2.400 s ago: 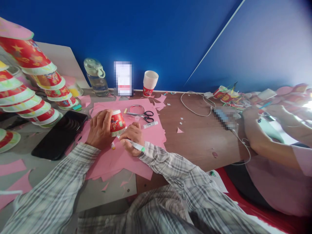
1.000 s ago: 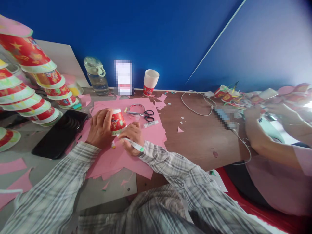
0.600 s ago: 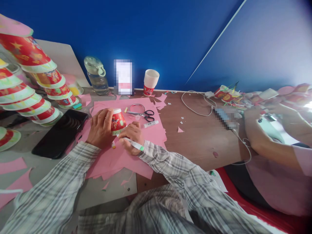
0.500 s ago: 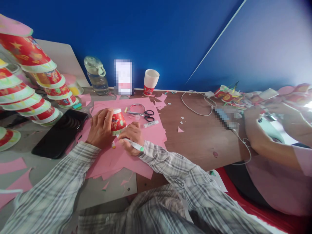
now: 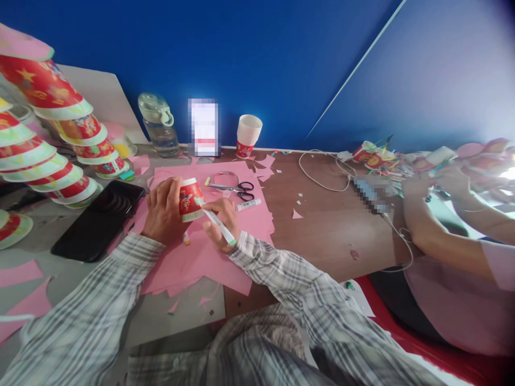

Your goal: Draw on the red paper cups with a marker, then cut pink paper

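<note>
My left hand (image 5: pixel 163 210) is wrapped round an upside-down red paper cup (image 5: pixel 190 200) and presses it onto a pink paper sheet (image 5: pixel 225 252). My right hand (image 5: pixel 222 223) pinches a white marker pen with a green end (image 5: pixel 219 227), its tip against the cup's right rim. A small yellow-and-pink scrap lies on the pink sheet just below the cup. Both sleeves are grey plaid.
Scissors (image 5: pixel 237 188), a metal ring and a glue stick (image 5: pixel 248 205) lie beyond the cup. A black phone (image 5: pixel 97 219) lies left, below stacked red cups (image 5: pixel 52 139). A water bottle (image 5: pixel 158 125) and upright cup (image 5: pixel 248 136) stand by the blue wall. At right, another person's arms (image 5: pixel 438 236), cables.
My right hand has turned the marker so it slants more steeply, and its tip has moved along the cup's right rim. My left hand has shifted the cup slightly left.
</note>
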A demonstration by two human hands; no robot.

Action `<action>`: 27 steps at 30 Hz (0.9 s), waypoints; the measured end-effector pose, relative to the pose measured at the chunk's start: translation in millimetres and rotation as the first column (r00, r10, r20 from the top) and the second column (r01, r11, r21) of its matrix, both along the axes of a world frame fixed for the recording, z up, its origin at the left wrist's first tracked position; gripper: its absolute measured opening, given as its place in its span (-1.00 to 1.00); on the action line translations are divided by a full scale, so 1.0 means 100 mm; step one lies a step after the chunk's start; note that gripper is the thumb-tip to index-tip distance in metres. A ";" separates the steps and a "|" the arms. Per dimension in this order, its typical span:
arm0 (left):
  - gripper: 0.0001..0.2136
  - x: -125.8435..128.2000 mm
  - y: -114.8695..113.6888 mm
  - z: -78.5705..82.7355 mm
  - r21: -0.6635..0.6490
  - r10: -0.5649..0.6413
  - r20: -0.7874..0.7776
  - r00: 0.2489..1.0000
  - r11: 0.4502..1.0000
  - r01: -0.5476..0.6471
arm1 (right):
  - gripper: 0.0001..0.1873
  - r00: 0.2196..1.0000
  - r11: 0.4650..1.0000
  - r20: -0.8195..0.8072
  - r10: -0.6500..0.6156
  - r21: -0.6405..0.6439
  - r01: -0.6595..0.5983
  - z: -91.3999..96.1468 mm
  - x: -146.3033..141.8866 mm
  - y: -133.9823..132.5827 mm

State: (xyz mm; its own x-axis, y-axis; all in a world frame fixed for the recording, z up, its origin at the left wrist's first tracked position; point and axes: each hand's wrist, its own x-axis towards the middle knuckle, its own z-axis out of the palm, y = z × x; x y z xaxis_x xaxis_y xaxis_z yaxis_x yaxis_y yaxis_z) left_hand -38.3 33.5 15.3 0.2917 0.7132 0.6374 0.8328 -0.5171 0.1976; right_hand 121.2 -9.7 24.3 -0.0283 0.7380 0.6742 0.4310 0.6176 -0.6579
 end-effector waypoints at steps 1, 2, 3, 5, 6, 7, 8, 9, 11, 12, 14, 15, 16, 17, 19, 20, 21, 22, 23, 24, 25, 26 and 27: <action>-0.21 0.00 0.01 0.00 -0.004 0.005 0.014 1.000 1.000 -0.005 | -0.48 1.000 1.000 -0.022 -0.014 -0.008 0.014 0.00 0.00 0.00; -0.20 0.00 0.01 -0.01 -0.009 0.007 0.026 1.000 1.000 -0.007 | -0.49 0.998 0.999 -0.048 -0.030 -0.014 0.030 0.00 -0.01 0.01; -0.19 -0.01 0.02 -0.01 -0.015 0.007 0.037 0.999 1.000 -0.006 | -0.49 0.996 0.999 -0.077 -0.047 -0.020 0.046 -0.01 -0.01 0.01; -0.18 -0.02 0.03 -0.02 -0.026 0.000 0.064 0.998 1.000 0.002 | -0.51 0.989 0.997 -0.126 -0.074 -0.032 0.071 -0.03 -0.03 0.03; -0.18 -0.02 0.04 -0.02 -0.034 -0.007 0.077 0.997 0.999 0.009 | -0.52 0.987 0.996 -0.141 -0.081 -0.039 0.077 -0.04 -0.03 0.04; -0.17 -0.02 0.04 -0.02 -0.041 -0.014 0.090 0.996 0.999 0.018 | -0.53 0.985 0.996 -0.149 -0.085 -0.050 0.078 -0.06 -0.04 0.05; -0.17 -0.02 0.05 -0.02 -0.046 -0.023 0.102 0.995 0.999 0.028 | -0.53 0.984 0.995 -0.157 -0.089 -0.064 0.080 -0.07 -0.04 0.07; -0.17 -0.03 0.05 -0.02 -0.050 -0.031 0.112 0.993 0.998 0.037 | -0.54 0.982 0.994 -0.165 -0.094 -0.078 0.082 -0.08 -0.04 0.09; -0.17 -0.03 0.05 -0.02 -0.058 -0.036 0.126 0.991 0.997 0.044 | -0.55 0.977 0.990 -0.183 -0.110 -0.106 0.092 -0.10 -0.04 0.11; -0.17 -0.03 0.05 -0.02 -0.058 -0.032 0.132 0.991 0.998 0.040 | -0.55 0.975 0.988 -0.191 -0.117 -0.118 0.096 -0.10 -0.04 0.12; -0.17 -0.03 0.05 -0.02 -0.057 -0.021 0.138 0.990 0.998 0.029 | -0.56 0.972 0.987 -0.205 -0.119 -0.130 0.093 -0.09 -0.04 0.13; -0.17 -0.03 0.05 -0.02 -0.057 -0.016 0.141 0.990 0.998 0.025 | -0.56 0.970 0.987 -0.213 -0.114 -0.134 0.086 -0.09 -0.04 0.12; -0.17 -0.03 0.04 -0.02 -0.058 -0.013 0.142 0.990 0.998 0.022 | -0.57 0.970 0.987 -0.220 -0.105 -0.140 0.075 -0.09 -0.03 0.12; -0.17 -0.03 0.04 -0.02 -0.061 -0.011 0.143 0.990 0.998 0.020 | -0.58 0.970 0.987 -0.225 -0.091 -0.148 0.058 -0.09 -0.03 0.12; -0.17 -0.03 0.04 -0.02 -0.060 -0.010 0.137 0.990 0.998 0.018 | -0.62 0.972 0.985 -0.229 -0.060 -0.173 0.020 -0.10 -0.04 0.11; -0.17 -0.03 0.04 -0.02 -0.055 -0.010 0.133 0.991 0.998 0.018 | -0.63 0.971 0.982 -0.235 -0.051 -0.186 0.007 -0.11 -0.04 0.12; -0.17 -0.03 0.04 -0.03 -0.047 -0.010 0.129 0.992 0.999 0.016 | -0.65 0.968 0.980 -0.246 -0.050 -0.197 0.001 -0.12 -0.05 0.13; -0.17 -0.03 0.04 -0.04 -0.042 -0.008 0.126 0.992 0.999 0.014 | -0.67 0.962 0.979 -0.265 -0.064 -0.205 0.009 -0.13 -0.06 0.14; -0.16 -0.04 0.05 -0.05 -0.041 -0.006 0.125 0.992 0.999 0.011 | -0.69 0.954 0.977 -0.288 -0.085 -0.211 0.024 -0.14 -0.07 0.16; -0.15 -0.05 0.06 -0.06 -0.045 -0.001 0.124 0.992 0.999 0.007 | -0.71 0.945 0.976 -0.310 -0.100 -0.215 0.033 -0.14 -0.07 0.17; -0.15 -0.06 0.07 -0.08 -0.053 0.004 0.123 0.992 0.999 0.002 | -0.73 0.938 0.975 -0.329 -0.109 -0.218 0.037 -0.14 -0.07 0.18; -0.15 -0.07 0.08 -0.09 -0.063 0.009 0.121 0.993 0.998 -0.001 | -0.73 0.935 0.975 -0.340 -0.096 -0.222 0.019 -0.13 -0.07 0.18; -0.15 -0.08 0.10 -0.11 -0.073 0.015 0.117 0.993 0.997 -0.007 | -0.73 0.933 0.973 -0.351 -0.076 -0.230 -0.007 -0.12 -0.07 0.18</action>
